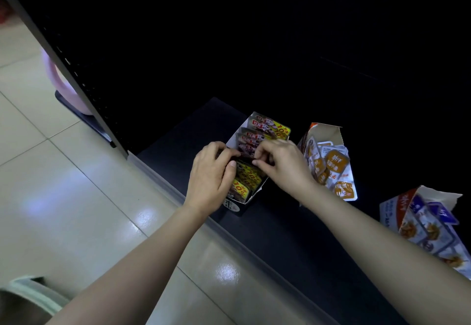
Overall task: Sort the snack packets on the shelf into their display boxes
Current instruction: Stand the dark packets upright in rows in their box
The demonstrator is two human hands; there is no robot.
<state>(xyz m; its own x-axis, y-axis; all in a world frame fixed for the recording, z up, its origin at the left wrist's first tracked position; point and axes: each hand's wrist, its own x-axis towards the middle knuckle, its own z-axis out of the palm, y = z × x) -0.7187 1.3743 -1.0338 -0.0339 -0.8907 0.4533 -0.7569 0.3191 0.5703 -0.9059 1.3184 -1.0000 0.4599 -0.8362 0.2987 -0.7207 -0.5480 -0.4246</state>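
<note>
A display box (257, 192) stands on the dark shelf (178, 141), filled with several dark snack packets with yellow corners (270, 126). Both my hands are over its middle. My left hand (211, 177) and my right hand (283, 164) together pinch one dark packet (246, 155) at its top edge, fingers curled on either side. To the right stands a second box (331, 133) holding orange-and-white packets (336, 164). Further right, a third box (397, 207) holds blue-and-white packets (438, 212).
The shelf's front edge (163, 184) runs diagonally from upper left to lower right. Beige tiled floor (63, 197) lies to the left. A pink object (58, 77) sits behind the shelf's upright. The back of the shelf is dark.
</note>
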